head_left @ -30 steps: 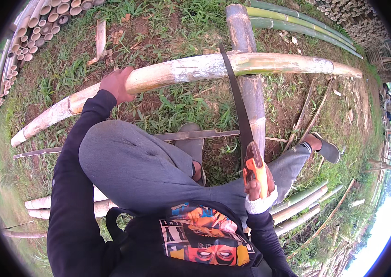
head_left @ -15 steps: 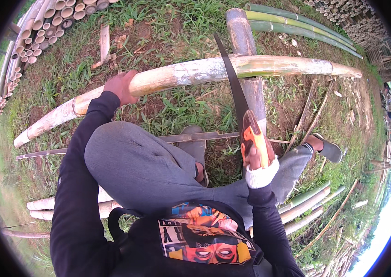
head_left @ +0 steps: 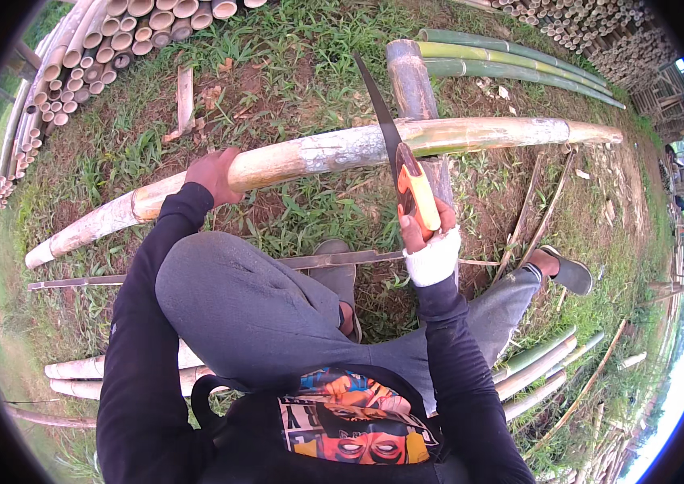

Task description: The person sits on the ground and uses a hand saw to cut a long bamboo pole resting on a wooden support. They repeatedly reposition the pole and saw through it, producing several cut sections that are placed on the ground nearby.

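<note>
The left hand [head_left: 213, 176] holds a long bamboo pole [head_left: 344, 150] across a thick log [head_left: 412, 81], though the fingertips are hidden. The right hand [head_left: 431, 226] grips an orange-handled saw [head_left: 407, 164], its blade crossing the pole.

Patchy daylit grass [head_left: 132, 157], brown soil [head_left: 255, 82]

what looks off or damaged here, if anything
Nothing looks spilled. Mildly odd: the long, pale tan bamboo pole has blotchy white patches, unlike its cleaner tan stretches; whether that is damage, I cannot tell. A short, flat, tan strip of split bamboo also lies loose on the green, grassy ground.
</note>
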Motion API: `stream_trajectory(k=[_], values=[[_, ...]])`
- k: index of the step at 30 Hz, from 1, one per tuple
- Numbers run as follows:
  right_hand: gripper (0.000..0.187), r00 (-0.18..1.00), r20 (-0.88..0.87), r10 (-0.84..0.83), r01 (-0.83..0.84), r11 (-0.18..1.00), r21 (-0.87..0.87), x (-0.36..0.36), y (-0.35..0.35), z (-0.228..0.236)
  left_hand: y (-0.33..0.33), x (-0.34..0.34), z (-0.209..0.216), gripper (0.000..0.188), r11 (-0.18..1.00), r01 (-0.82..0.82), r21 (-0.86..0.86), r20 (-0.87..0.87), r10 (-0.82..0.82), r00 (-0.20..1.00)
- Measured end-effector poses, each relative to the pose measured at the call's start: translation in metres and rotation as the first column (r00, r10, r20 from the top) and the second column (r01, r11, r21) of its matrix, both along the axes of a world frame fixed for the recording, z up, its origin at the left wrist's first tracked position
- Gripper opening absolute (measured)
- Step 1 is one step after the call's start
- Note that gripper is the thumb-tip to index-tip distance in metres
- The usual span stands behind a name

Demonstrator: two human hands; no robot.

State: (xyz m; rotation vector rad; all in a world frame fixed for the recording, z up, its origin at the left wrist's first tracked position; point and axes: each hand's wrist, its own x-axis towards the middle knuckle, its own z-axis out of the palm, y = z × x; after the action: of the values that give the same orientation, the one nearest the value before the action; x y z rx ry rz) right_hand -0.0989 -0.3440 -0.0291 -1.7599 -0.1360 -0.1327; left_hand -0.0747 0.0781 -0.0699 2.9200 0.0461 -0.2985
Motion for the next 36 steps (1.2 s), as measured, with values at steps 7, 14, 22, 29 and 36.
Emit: stream_trajectory(k=[7, 14, 22, 29, 36], values=[[0.049, 0.999, -0.016, -0.044, 0.045, 0.997, 0.067, 0.027, 0.016, 0.033, 0.002, -0.003, -0.002, 0.088, 1.000, 0.010, -0.020, 0.026, -0.010, 1.000], [0.040, 0.984, -0.124, -0.128, 0.122, 0.991, -0.051, -0.068, -0.027, 0.071, 0.001, 0.000, 0.001, 0.096, 1.000, -0.014, -0.012, -0.046, 0.014, 0.999], [0.034, 0.977, -0.149, -0.150, 0.134, 0.985, -0.111, -0.042, -0.020, 0.065, 0.006, -0.002, -0.013, 0.094, 1.000, 0.016, -0.011, -0.007, -0.016, 1.000], [0.033, 0.997, -0.019, -0.073, 0.069, 0.989, -0.133, 0.029, 0.010, 0.043, 0.004, 0.002, 0.005, 0.094, 1.000, 0.006, -0.016, -0.031, -0.006, 1.000], [0.043, 0.992, -0.098, -0.080, 0.068, 0.989, -0.128, -0.154, -0.076, 0.074, 0.005, 0.001, -0.011, 0.094, 1.000, 0.011, -0.018, -0.001, -0.011, 1.000]])
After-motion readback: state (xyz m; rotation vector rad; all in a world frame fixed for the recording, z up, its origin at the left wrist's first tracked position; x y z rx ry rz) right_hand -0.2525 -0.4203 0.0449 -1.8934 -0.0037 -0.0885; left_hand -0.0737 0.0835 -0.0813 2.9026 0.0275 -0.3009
